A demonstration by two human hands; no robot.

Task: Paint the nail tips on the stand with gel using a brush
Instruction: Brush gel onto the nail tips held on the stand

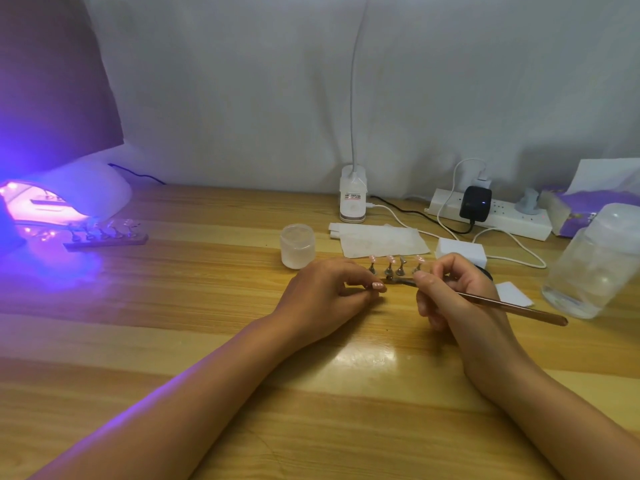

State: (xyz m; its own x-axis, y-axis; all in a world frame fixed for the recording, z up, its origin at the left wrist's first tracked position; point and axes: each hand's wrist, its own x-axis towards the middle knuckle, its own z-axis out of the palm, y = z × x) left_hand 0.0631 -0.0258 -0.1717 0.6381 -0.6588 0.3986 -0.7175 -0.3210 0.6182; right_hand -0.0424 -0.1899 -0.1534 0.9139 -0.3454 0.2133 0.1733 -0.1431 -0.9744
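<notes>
My left hand (325, 292) pinches a single pink nail tip (378, 286) low over the wooden table. My right hand (450, 292) grips a copper-coloured brush (512, 308), whose bristle end (393, 280) points left and almost touches that tip. Just behind my fingers is the stand (394, 270), a row of small metal holders; several carry pink nail tips (390, 259) and one holder (401, 263) is bare. My right hand covers the stand's right end.
A frosted jar (298, 245) sits left of the stand, with paper wipes (381, 240) behind. A lit UV lamp (65, 199) and a second nail stand (105, 235) are far left. A desk lamp base (353, 199), power strip (491, 213) and clear bottle (595, 265) stand behind and right.
</notes>
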